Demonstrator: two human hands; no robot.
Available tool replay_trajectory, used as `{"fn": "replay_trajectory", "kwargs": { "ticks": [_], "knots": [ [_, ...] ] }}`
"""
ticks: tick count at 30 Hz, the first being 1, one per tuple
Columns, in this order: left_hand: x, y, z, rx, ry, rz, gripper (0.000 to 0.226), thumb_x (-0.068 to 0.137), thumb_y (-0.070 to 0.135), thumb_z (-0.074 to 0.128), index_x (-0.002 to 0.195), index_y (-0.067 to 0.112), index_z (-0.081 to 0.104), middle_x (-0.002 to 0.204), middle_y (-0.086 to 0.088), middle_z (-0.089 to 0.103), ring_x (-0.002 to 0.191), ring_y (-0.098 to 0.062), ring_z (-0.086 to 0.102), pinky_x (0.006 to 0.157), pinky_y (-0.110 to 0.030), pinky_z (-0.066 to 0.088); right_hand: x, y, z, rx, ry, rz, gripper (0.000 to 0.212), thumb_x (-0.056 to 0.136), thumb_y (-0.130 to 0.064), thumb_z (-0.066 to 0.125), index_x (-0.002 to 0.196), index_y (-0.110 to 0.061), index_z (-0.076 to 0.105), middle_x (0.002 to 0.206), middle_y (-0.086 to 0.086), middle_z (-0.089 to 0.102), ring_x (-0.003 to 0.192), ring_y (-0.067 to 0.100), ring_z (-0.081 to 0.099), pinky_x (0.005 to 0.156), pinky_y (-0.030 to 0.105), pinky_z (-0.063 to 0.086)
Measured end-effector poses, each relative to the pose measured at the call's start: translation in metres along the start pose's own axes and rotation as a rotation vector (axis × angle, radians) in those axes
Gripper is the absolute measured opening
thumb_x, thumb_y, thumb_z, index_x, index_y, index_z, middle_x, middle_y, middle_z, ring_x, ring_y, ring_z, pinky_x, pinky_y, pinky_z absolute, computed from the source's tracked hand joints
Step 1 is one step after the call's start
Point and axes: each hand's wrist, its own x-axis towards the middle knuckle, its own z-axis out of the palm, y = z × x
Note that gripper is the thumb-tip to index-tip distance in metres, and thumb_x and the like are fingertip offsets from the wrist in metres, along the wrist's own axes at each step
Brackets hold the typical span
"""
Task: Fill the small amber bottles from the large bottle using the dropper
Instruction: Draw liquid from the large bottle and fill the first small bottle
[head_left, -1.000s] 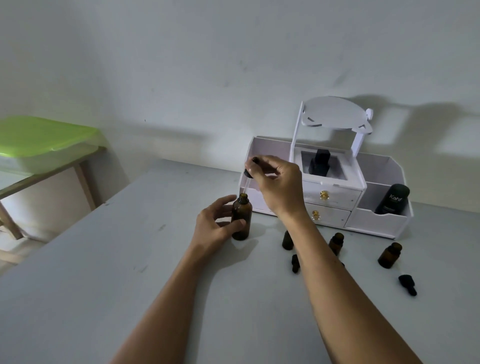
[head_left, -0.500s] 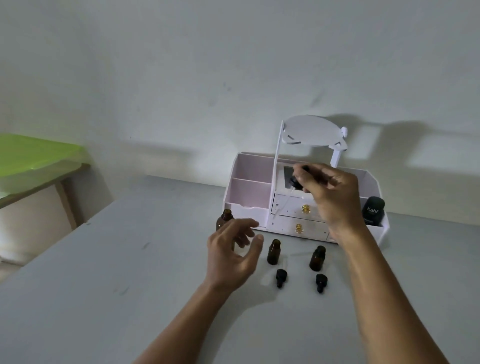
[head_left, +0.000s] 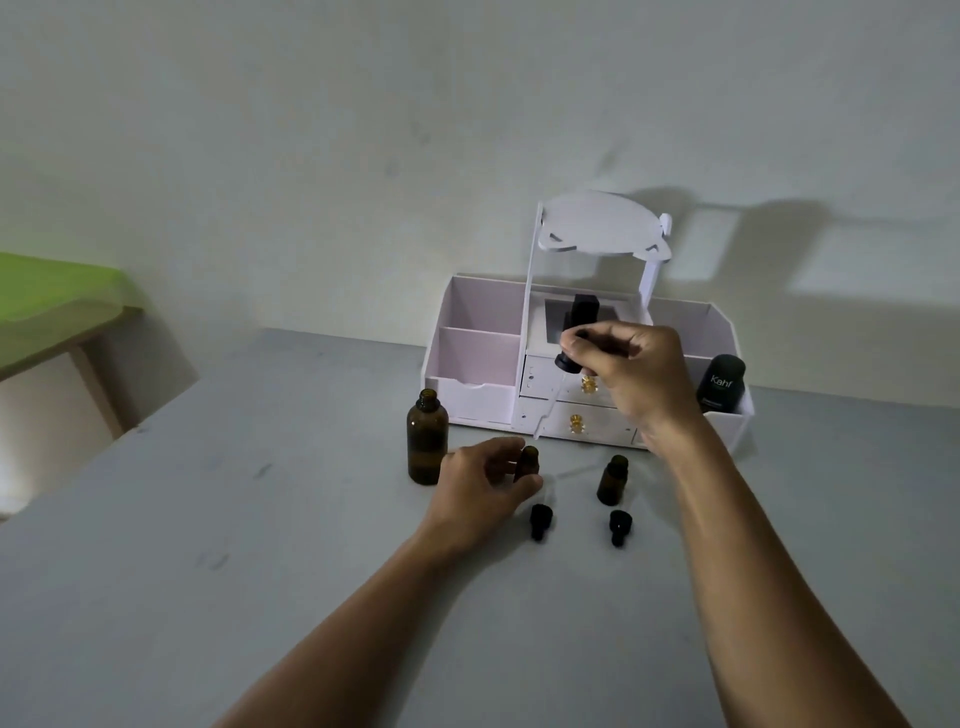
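Observation:
The large amber bottle (head_left: 427, 445) stands open and upright on the grey table (head_left: 260, 545). To its right my left hand (head_left: 480, 491) holds a small amber bottle (head_left: 528, 461) between thumb and fingers. My right hand (head_left: 631, 371) pinches the black bulb of the dropper (head_left: 567, 361); its clear glass tube slants down-left, with the tip just above that small bottle's mouth. A second small amber bottle (head_left: 613, 480) stands open further right. Two black caps (head_left: 540, 521) (head_left: 620, 526) lie in front of the small bottles.
A white and pink desk organiser (head_left: 475, 364) with drawers and a raised shelf stands against the wall behind the bottles. It holds a dark Kahf bottle (head_left: 721, 383) at the right and a black bottle (head_left: 583, 310) in the middle. A green-lidded box (head_left: 47, 296) sits far left.
My left hand let go of the large bottle and took hold of a small bottle to its right. My right hand carried the dropper from the large bottle over to that small bottle.

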Motion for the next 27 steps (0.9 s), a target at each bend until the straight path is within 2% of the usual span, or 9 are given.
{"fn": "replay_trajectory", "kwargs": {
  "ticks": [4,7,9,12,14,19,22,27],
  "knots": [
    [-0.002,0.0,0.0,0.013,0.021,0.019,0.043,0.083,0.014,0.08,0.124,0.015,0.07,0.112,0.003,0.076,0.099,-0.002,0.07,0.097,-0.013,0.051,0.001,0.006,0.001,-0.024,-0.01,0.019,0.011,0.083,-0.013,0.078,0.08,-0.024,0.077,0.071,-0.01,0.075,0.06,-0.003,0.066,0.071,0.02,0.054],
    [-0.004,0.001,-0.001,0.019,0.02,0.023,0.04,0.085,0.012,0.077,0.124,0.014,0.07,0.113,0.003,0.075,0.099,-0.002,0.069,0.087,-0.001,0.045,0.002,0.01,0.003,-0.049,-0.021,0.028,0.008,0.083,-0.016,0.078,0.082,-0.023,0.078,0.076,-0.007,0.076,0.061,-0.003,0.065,0.073,0.024,0.055],
    [-0.004,0.001,0.0,0.023,0.024,0.025,0.038,0.085,0.012,0.077,0.123,0.015,0.071,0.111,0.004,0.075,0.095,0.001,0.068,0.083,0.002,0.044,0.002,0.013,0.004,-0.065,-0.026,0.026,0.006,0.083,-0.017,0.078,0.083,-0.023,0.078,0.078,-0.006,0.076,0.063,-0.002,0.066,0.076,0.027,0.057],
    [-0.003,0.0,0.0,0.025,0.021,0.024,0.037,0.085,0.013,0.077,0.122,0.015,0.072,0.107,0.007,0.074,0.09,0.006,0.066,0.087,-0.001,0.047,0.004,0.016,0.006,-0.069,-0.035,0.034,0.007,0.083,-0.017,0.079,0.081,-0.024,0.078,0.077,-0.005,0.077,0.069,0.003,0.068,0.08,0.031,0.059],
    [-0.003,-0.001,0.001,0.026,0.011,0.014,0.038,0.085,0.012,0.077,0.123,0.015,0.071,0.104,0.01,0.072,0.088,0.008,0.065,0.082,0.003,0.044,0.004,0.019,0.007,-0.074,-0.036,0.03,0.009,0.082,-0.018,0.079,0.079,-0.026,0.078,0.077,-0.004,0.077,0.071,0.008,0.069,0.081,0.033,0.059],
    [-0.001,-0.002,0.001,0.032,-0.004,0.009,0.039,0.085,0.011,0.077,0.123,0.014,0.071,0.108,0.006,0.074,0.082,0.017,0.06,0.075,0.006,0.04,0.004,0.019,0.01,-0.118,-0.029,0.014,0.004,0.083,-0.016,0.078,0.087,-0.016,0.079,0.081,0.002,0.076,0.076,0.014,0.069,0.077,0.024,0.056],
    [-0.001,-0.002,0.001,0.037,-0.004,0.005,0.04,0.086,0.012,0.077,0.125,0.014,0.07,0.114,0.001,0.075,0.086,0.011,0.063,0.075,0.007,0.04,0.006,0.021,0.01,-0.131,-0.019,0.007,0.004,0.083,-0.015,0.079,0.086,-0.015,0.079,0.079,-0.001,0.076,0.077,0.014,0.07,0.075,0.02,0.056],
    [-0.001,-0.003,0.001,0.045,-0.01,0.016,0.041,0.087,0.011,0.075,0.128,0.012,0.067,0.12,-0.001,0.073,0.096,0.003,0.063,0.074,0.008,0.039,0.007,0.023,0.011,-0.146,-0.004,-0.014,0.007,0.082,-0.012,0.079,0.088,-0.011,0.079,0.075,-0.009,0.072,0.067,0.0,0.066,0.066,0.006,0.05]
  ]
}}
